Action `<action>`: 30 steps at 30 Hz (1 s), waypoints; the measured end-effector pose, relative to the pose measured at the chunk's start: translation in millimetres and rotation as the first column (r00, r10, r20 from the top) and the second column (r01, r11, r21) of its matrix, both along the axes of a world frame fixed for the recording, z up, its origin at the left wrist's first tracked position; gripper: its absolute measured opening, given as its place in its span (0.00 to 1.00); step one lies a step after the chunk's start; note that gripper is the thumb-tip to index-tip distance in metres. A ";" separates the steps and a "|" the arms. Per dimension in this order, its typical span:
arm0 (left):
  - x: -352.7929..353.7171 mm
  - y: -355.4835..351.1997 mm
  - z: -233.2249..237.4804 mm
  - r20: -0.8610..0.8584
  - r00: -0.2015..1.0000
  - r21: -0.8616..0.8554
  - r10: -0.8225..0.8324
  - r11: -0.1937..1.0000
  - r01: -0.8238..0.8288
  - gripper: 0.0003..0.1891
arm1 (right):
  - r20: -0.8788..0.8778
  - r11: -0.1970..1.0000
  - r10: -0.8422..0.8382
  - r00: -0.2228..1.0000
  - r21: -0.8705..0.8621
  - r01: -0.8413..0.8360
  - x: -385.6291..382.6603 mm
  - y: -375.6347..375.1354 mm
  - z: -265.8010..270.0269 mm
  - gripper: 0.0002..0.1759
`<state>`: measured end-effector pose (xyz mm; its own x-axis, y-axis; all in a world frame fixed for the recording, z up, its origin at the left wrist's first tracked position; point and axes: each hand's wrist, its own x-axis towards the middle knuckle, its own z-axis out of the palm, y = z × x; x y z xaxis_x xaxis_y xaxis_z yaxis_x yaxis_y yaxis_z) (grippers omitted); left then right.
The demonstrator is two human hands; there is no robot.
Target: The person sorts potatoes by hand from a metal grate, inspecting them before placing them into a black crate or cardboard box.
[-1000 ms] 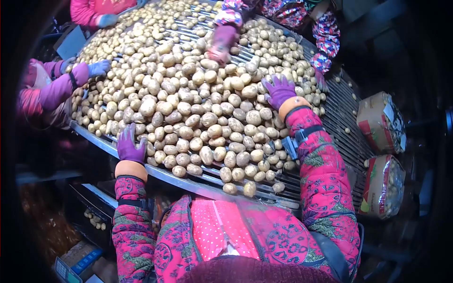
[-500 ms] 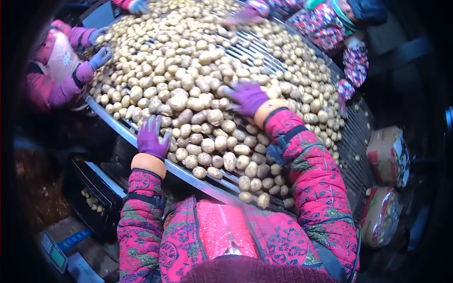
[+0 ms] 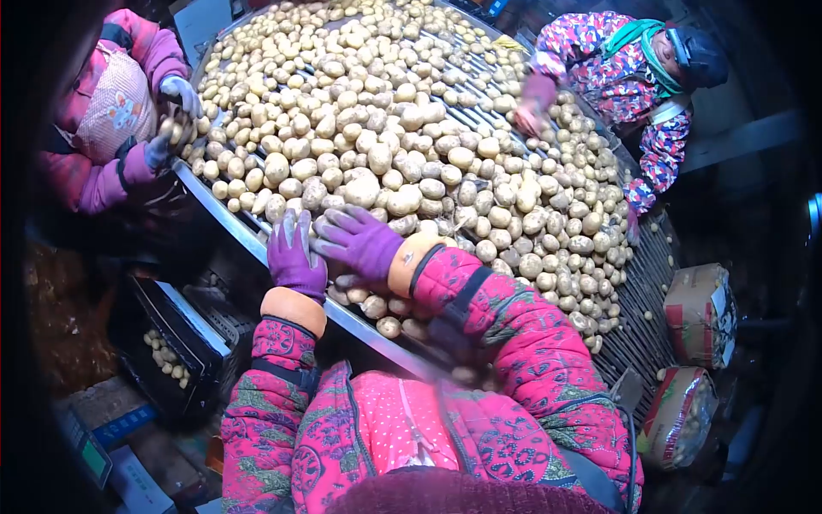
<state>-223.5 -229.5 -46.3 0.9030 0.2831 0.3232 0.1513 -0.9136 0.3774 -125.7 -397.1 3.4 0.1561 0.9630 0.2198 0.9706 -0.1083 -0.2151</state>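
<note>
A broad heap of potatoes (image 3: 404,200) covers the slatted sorting table in front of me. My left hand (image 3: 297,259), in a purple glove, is at the near metal rail (image 3: 370,332), its outstretched fingers touching the potatoes just beyond it. Close beside it, my right hand (image 3: 360,243) lies over the potatoes in a matching glove, fingers extended towards the left one. Neither hand is closed around a potato. What lies under the right palm is hidden.
Across on the left, a co-worker's gloved hands (image 3: 175,133) hold potatoes. Another co-worker (image 3: 621,81) reaches in from the right. Bare slats (image 3: 638,338) show at the right. Two cartons (image 3: 692,313) stand beyond them. A black crate (image 3: 141,364) with potatoes is at lower left.
My right hand has swept left and towards me, up beside my left hand. My left hand has shifted slightly right. The co-worker on the left has drawn both hands in, now around potatoes.
</note>
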 end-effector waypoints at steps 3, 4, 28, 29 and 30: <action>-1.8 -9.2 8.0 -0.036 0.999 -0.017 0.031 0.999 -0.032 0.34 | 0.125 0.999 -0.044 0.991 0.004 0.044 26.1 -33.2 -1.8 0.38; -1.9 -7.6 5.6 -0.059 0.998 -0.001 0.038 0.999 -0.038 0.34 | 0.166 0.996 -0.070 0.984 -0.046 0.078 36.7 -48.6 1.1 0.37; -1.4 -6.0 5.8 -0.025 1.000 0.016 0.005 1.000 -0.005 0.32 | 0.292 0.919 -0.326 0.899 -0.126 0.374 72.4 -17.4 9.7 0.17; -0.5 -7.5 6.4 -0.049 0.999 0.014 0.022 1.000 -0.021 0.32 | 0.276 0.879 -0.373 0.886 -0.199 0.433 73.6 -32.1 14.2 0.16; 1.6 -5.9 2.8 -0.066 0.998 0.025 0.018 1.000 -0.017 0.31 | 0.264 0.830 -0.424 0.866 -0.269 0.488 70.4 -44.8 23.5 0.16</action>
